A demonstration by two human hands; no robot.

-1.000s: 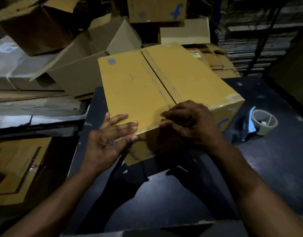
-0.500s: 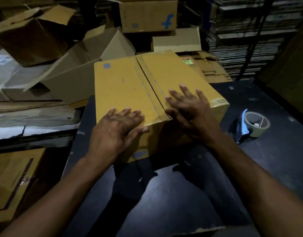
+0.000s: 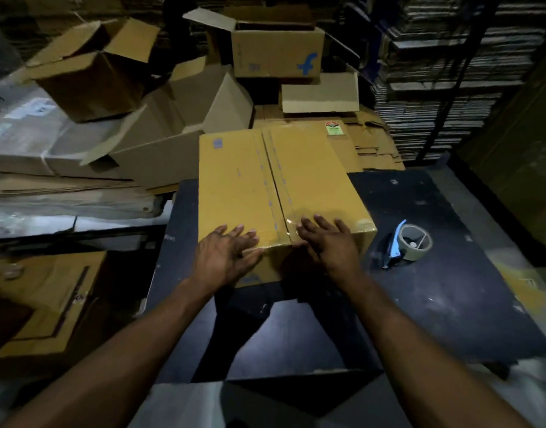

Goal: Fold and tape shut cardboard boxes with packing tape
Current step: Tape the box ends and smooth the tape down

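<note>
A yellow-brown cardboard box (image 3: 244, 180) stands closed on the dark table (image 3: 435, 288), its two top flaps meeting at a taped centre seam. My left hand (image 3: 227, 254) lies flat on the near left part of the top, fingers straight. My right hand (image 3: 327, 242) lies flat on the near right part, just beside the seam where clear tape shines. A tape dispenser (image 3: 407, 242) with a blue handle and a roll of packing tape lies on the table to the right of the box, apart from both hands.
Open and tumbled cardboard boxes (image 3: 265, 54) pile up behind and to the left. Stacks of flat cardboard (image 3: 444, 97) fill the shelves at the back right. Flattened cartons (image 3: 46, 298) lie low on the left beside the table.
My right hand uncurled from the near edge and now lies flat on the top. The left hand slid up onto the top face. The view tilted down, so the box sits squarer.
</note>
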